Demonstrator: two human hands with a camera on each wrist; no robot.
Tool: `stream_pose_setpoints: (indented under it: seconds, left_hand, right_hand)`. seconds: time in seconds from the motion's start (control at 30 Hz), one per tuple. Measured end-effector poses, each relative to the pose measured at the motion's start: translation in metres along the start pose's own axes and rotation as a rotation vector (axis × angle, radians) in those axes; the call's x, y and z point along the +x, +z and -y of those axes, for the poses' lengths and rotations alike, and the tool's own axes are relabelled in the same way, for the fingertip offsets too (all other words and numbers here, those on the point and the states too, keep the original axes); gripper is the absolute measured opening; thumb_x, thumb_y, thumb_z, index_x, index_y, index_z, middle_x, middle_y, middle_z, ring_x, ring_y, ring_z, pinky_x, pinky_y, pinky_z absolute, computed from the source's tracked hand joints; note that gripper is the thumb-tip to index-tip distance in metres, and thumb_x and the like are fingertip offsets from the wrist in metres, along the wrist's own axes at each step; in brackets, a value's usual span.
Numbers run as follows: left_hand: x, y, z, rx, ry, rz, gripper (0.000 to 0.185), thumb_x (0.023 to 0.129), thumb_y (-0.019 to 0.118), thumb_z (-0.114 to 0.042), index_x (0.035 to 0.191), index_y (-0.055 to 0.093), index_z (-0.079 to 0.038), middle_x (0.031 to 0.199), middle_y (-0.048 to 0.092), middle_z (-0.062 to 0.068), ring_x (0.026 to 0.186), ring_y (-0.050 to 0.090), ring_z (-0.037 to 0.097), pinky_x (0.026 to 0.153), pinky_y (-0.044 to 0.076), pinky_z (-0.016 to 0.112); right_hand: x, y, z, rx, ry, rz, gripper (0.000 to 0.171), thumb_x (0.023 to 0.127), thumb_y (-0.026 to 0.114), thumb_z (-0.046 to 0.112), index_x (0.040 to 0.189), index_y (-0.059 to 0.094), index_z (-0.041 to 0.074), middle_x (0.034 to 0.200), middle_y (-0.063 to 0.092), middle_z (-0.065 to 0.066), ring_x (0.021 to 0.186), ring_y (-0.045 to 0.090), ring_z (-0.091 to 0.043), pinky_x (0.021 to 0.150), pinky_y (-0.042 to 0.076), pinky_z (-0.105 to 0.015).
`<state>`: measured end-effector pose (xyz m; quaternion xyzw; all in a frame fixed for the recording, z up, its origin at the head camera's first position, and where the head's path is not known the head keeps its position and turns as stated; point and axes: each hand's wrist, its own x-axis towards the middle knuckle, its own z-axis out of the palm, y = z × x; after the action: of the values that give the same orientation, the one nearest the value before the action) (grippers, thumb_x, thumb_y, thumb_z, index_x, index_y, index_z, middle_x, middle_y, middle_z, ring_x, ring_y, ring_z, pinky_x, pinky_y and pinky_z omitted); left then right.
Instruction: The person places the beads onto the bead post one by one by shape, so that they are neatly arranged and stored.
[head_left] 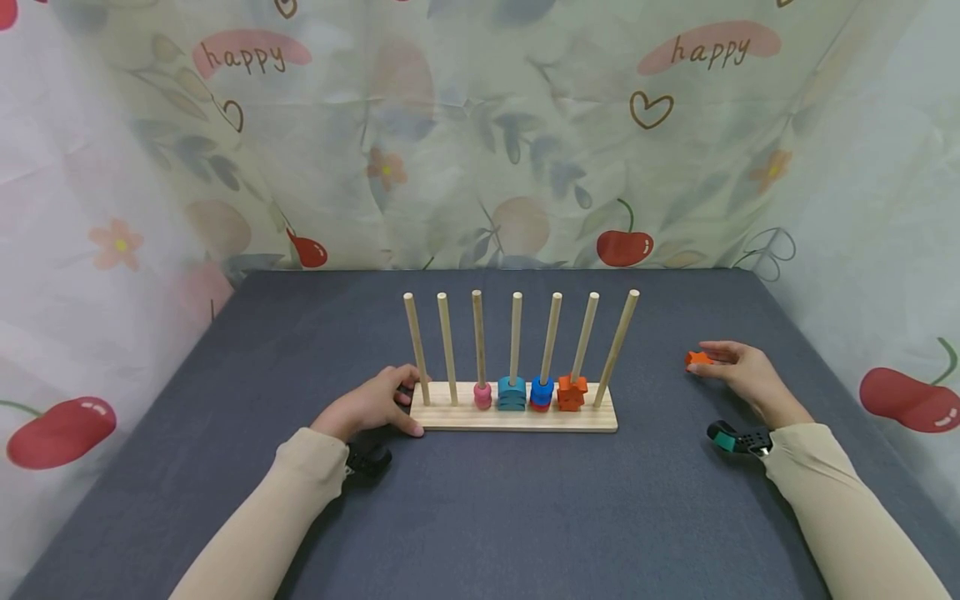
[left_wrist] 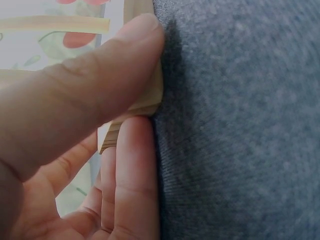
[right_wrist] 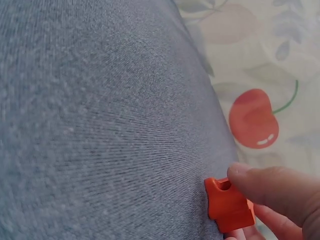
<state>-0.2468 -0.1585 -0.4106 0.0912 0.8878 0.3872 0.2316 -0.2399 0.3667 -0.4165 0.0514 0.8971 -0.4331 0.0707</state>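
Fingers of the left hand (head_left: 372,407) clamped the wooden base (head_left: 517,419) steady; right hand (head_left: 738,372) fingertips pinched an orange block (head_left: 697,359).

Desk (head_left: 480,517) covered in dark grey-blue cloth; wooden peg rack (head_left: 513,417) stands near middle, base flat on cloth, seven upright pegs; left hand (head_left: 371,408) grips base's left end; small orange block (head_left: 697,359) well apart at right, on cloth, pinched by right hand (head_left: 738,372); both sleeved forearms over near part.
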Motion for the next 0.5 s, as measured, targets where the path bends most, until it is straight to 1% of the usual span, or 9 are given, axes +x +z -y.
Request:
stream_pose_setpoints:
  seconds: [0.03,0.1,0.17,0.23,0.33,0.43,0.5]
  left_hand:
    - [-0.0001,0.0,-0.0001,0.0,0.0,-0.001,0.072,0.067,0.088,-0.007,0.127,0.048,-0.005,0.128,0.04,0.017,0.114,0.051,0.031,0.091,0.047,0.041]
    - [-0.0002,-0.0001,-0.0001,0.0,0.003,-0.001,0.072,0.067,0.088,-0.007,0.126,0.048,-0.005,0.128,0.04,0.017,0.114,0.051,0.031,0.091,0.046,0.041]
    - [-0.0003,-0.0002,-0.0001,-0.002,0.006,-0.002,0.071,0.067,0.088,-0.006,0.126,0.048,-0.005,0.128,0.04,0.017,0.113,0.051,0.031,0.091,0.046,0.041]
    - [-0.0004,-0.0003,-0.0001,-0.003,0.008,-0.004,0.071,0.067,0.088,-0.006,0.126,0.048,-0.005,0.127,0.04,0.017,0.113,0.051,0.031,0.091,0.046,0.041]
    - [-0.0005,-0.0003,0.0,-0.009,0.01,-0.004,0.07,0.067,0.088,-0.006,0.125,0.049,-0.005,0.127,0.04,0.017,0.112,0.051,0.031,0.091,0.046,0.041]
    - [-0.0006,0.0,0.0002,-0.01,0.009,-0.002,0.07,0.067,0.088,-0.006,0.125,0.048,-0.005,0.126,0.039,0.017,0.113,0.051,0.031,0.091,0.047,0.041]
    - [-0.0007,0.0002,0.0002,-0.01,0.01,-0.002,0.071,0.067,0.088,-0.006,0.126,0.048,-0.005,0.126,0.039,0.017,0.113,0.051,0.031,0.091,0.047,0.041]
  right_hand:
    - [0.0,0.0002,-0.0002,-0.011,-0.001,-0.008,0.073,0.092,0.065,0.036,0.143,0.037,-0.008,0.139,0.043,-0.033,0.121,0.044,-0.035,0.092,0.042,-0.042]
    - [0.0001,0.0004,-0.0008,-0.023,-0.003,-0.02,0.071,0.092,0.065,0.038,0.141,0.041,-0.007,0.138,0.045,-0.031,0.112,0.048,-0.024,0.085,0.042,-0.031]
    - [0.0001,0.0005,-0.0013,-0.031,-0.003,-0.026,0.069,0.092,0.064,0.039,0.141,0.043,-0.006,0.137,0.046,-0.029,0.107,0.047,-0.017,0.079,0.04,-0.024]
    - [0.0002,0.0006,-0.0018,-0.032,0.003,-0.033,0.069,0.092,0.064,0.04,0.14,0.044,-0.005,0.138,0.046,-0.028,0.103,0.046,-0.012,0.076,0.039,-0.021]
    - [-0.0001,0.0011,-0.0022,-0.028,0.011,-0.04,0.068,0.092,0.064,0.04,0.14,0.045,-0.004,0.139,0.044,-0.028,0.103,0.044,-0.017,0.074,0.038,-0.021]
    - [-0.0011,0.0018,-0.0018,-0.027,0.014,-0.054,0.067,0.092,0.064,0.04,0.139,0.045,-0.004,0.14,0.043,-0.028,0.098,0.041,-0.019,0.07,0.036,-0.024]
    - [-0.0019,0.0024,-0.0008,-0.017,0.007,-0.064,0.068,0.092,0.064,0.041,0.14,0.045,-0.004,0.142,0.041,-0.029,0.101,0.04,-0.021,0.071,0.034,-0.025]
